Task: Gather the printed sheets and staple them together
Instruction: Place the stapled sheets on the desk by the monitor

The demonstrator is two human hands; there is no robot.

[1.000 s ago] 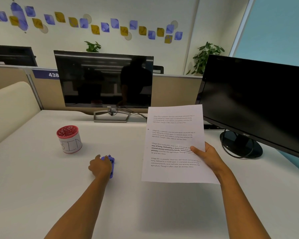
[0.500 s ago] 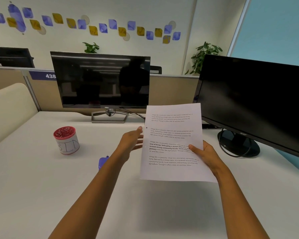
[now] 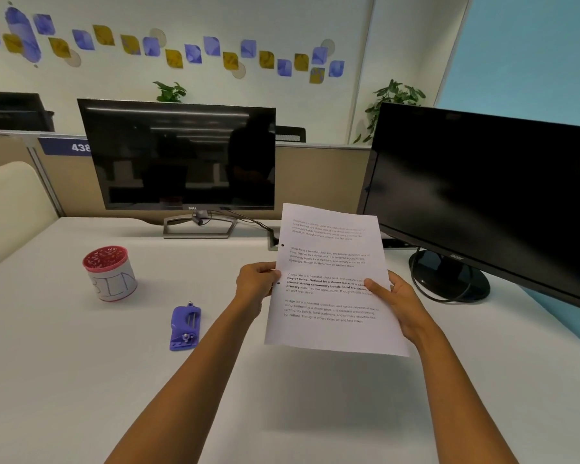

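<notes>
I hold the printed sheets [image 3: 332, 296] upright above the white desk, text facing me, with two punched holes along the left edge. My left hand [image 3: 257, 283] pinches the left edge at mid-height. My right hand [image 3: 399, 303] grips the right edge, thumb across the print. How many sheets are in the stack cannot be told. The purple stapler [image 3: 185, 326] lies flat on the desk, apart from both hands, to the left of my left forearm.
A red-rimmed cup marked "BIN" [image 3: 111, 274] stands left of the stapler. A Dell monitor [image 3: 178, 159] stands at the back, an Acer monitor [image 3: 489, 195] at the right with its round base [image 3: 449, 279] near the sheets. A partition runs behind the desk.
My left hand let go of the stapler on the desk, rose to the right and took hold of the sheets' left edge. The right hand kept its grip.
</notes>
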